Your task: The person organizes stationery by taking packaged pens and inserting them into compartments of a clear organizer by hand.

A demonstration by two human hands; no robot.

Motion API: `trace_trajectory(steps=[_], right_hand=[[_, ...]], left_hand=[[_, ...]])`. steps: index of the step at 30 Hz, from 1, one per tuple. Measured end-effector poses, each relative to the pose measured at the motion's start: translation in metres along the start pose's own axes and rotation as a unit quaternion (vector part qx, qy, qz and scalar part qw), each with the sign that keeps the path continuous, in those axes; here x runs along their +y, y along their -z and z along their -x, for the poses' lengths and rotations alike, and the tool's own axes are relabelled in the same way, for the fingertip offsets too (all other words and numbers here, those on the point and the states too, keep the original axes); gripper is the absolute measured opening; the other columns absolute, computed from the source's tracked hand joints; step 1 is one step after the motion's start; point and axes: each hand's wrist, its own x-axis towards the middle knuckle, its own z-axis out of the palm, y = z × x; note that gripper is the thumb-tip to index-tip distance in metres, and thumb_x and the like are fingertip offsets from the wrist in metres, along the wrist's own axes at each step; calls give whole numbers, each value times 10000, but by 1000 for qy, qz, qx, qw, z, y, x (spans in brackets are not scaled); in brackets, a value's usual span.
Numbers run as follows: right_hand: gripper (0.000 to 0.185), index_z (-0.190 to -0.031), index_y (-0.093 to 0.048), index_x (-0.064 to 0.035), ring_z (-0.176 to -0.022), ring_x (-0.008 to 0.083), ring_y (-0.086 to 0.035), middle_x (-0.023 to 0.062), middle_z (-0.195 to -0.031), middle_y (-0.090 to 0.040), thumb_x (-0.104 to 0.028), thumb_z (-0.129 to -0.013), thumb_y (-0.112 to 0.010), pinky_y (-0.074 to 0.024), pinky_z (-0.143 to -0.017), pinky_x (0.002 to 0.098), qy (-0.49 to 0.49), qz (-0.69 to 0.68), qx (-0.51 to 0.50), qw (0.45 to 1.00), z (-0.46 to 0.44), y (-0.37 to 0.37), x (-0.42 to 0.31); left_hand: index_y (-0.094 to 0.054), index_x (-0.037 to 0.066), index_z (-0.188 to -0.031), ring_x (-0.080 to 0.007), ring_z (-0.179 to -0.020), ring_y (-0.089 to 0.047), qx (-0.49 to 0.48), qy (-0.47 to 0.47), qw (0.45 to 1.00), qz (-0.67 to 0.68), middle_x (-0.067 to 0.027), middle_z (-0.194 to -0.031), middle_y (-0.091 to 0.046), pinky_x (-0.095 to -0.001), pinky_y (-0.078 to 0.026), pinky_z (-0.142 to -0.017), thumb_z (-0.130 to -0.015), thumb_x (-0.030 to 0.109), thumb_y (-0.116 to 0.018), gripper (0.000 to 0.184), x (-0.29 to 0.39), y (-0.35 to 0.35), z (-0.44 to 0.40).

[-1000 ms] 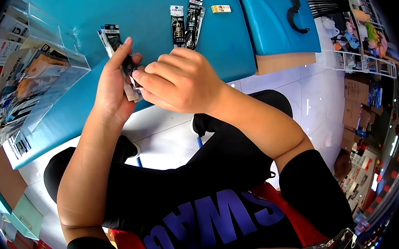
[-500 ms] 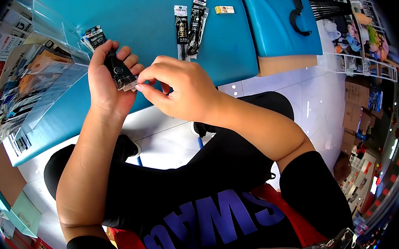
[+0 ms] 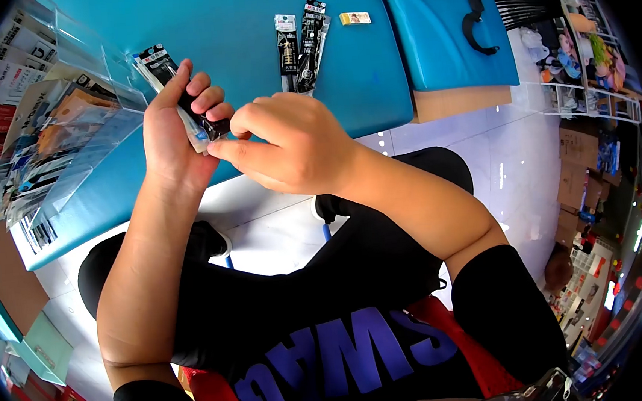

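Note:
My left hand [image 3: 174, 140] is wrapped round a small stack of narrow plastic packets with black printed fronts [image 3: 156, 60], held at a slant above the blue table. Its thumb lies along the stack. At the stack's lower end, my right hand [image 3: 297, 142] pinches the corner of the front black packet. A lighter, clear packet edge [image 3: 197, 138] shows beside it. What is inside the packets cannot be made out. Farther back lie more such packets, one straight [image 3: 287, 48] and others tilted [image 3: 313, 43] against it.
A small yellow and white box [image 3: 356, 18] lies right of the loose packets. Clear acrylic racks [image 3: 67, 137] full of packaged goods stand at the left. A blue padded seat [image 3: 452, 47] with a black strap [image 3: 477, 22] adjoins the table on the right.
The front packet's lower end has shifted right, away from the packet behind, with my right fingers on it. More of the lighter packet now shows. The view has shifted slightly.

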Motion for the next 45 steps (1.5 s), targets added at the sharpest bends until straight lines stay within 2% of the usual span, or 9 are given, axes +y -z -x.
trace_trajectory(steps=[7, 13, 20, 24, 26, 29, 31, 38, 45], right_hand=[[238, -992, -752, -46, -726, 167, -619, 30, -1025, -680, -67, -765, -824, -482, -623, 311, 12, 3, 57, 998, 3, -3, -6], [169, -996, -749, -60, -891, 174, -624, 11, -942, -625, -119, -839, -740, -498, -770, 331, 43, 31, 52, 997, 4, 1, -19], [231, -1069, -777, -98, -863, 173, -625, 6, -1004, -670, -130, -840, -770, -488, -761, 322, 54, 48, 20, 997, 2, 10, -16], [179, -1025, -710, -78, -785, 237, -637, 67, -1041, -691, -209, -916, -765, -515, -721, 376, -208, -127, 86, 966, -11, 37, 25], [287, -1022, -689, -48, -822, 287, -693, 117, -1021, -725, -333, -985, -705, -550, -725, 415, -333, 33, 47, 941, -7, 45, 70], [480, -1005, -734, -16, -855, 330, -744, 146, -929, -757, -490, -983, -662, -590, -745, 441, -517, 157, -193, 819, -3, 62, 110], [511, -962, -760, -6, -809, 349, -754, 158, -857, -760, -507, -972, -663, -606, -749, 454, -559, 159, -292, 759, -3, 60, 117], [397, -895, -729, 32, -837, 346, -729, 172, -850, -738, -363, -925, -751, -580, -749, 454, -557, 58, -264, 785, -4, 44, 116], [401, -989, -702, 31, -721, 208, -690, 131, -797, -717, -354, -921, -794, -543, -666, 374, -533, -80, -189, 821, -5, 41, 121]], left_hand=[[-518, 130, -1177, -92, -603, -383, -3, -16, 1000, -13, 32, -762, -413, -255, -372, -515, -1096, 197, -538, 106, -7, -15, 15], [-571, 144, -1100, -72, -574, -397, 25, -9, 1000, -11, 57, -719, -413, -252, -394, -512, -1068, 227, -595, 92, -13, -28, 22], [-581, 169, -1166, -58, -573, -363, -29, -9, 998, -55, 58, -750, -402, -235, -350, -505, -1111, 277, -551, 125, -3, -20, 23], [-613, 169, -1152, -49, -533, -341, -27, -17, 998, -58, 58, -742, -391, -219, -295, -435, -1111, 282, -551, 136, 4, -22, 23], [-639, 119, -1151, -41, -503, -325, -30, -26, 995, -87, 63, -708, -383, -199, -290, -421, -1124, 257, -518, 185, 3, -26, 24], [-632, 119, -1146, -39, -485, -313, -31, -21, 993, -110, 68, -685, -368, -210, -294, -410, -1123, 238, -511, 171, 4, -23, 19], [-626, 119, -1144, -39, -478, -312, -22, -19, 992, -119, 67, -675, -362, -212, -297, -408, -1120, 224, -504, 162, 3, -22, 17], [-616, 132, -1154, -60, -508, -344, -24, 18, 987, -158, 61, -686, -370, -242, -326, -462, -1119, 203, -493, 146, 8, -15, 11], [-601, 156, -1169, -62, -535, -342, -27, 36, 977, -207, 60, -696, -351, -240, -320, -494, -1124, 282, -514, 159, 3, -3, -3]])
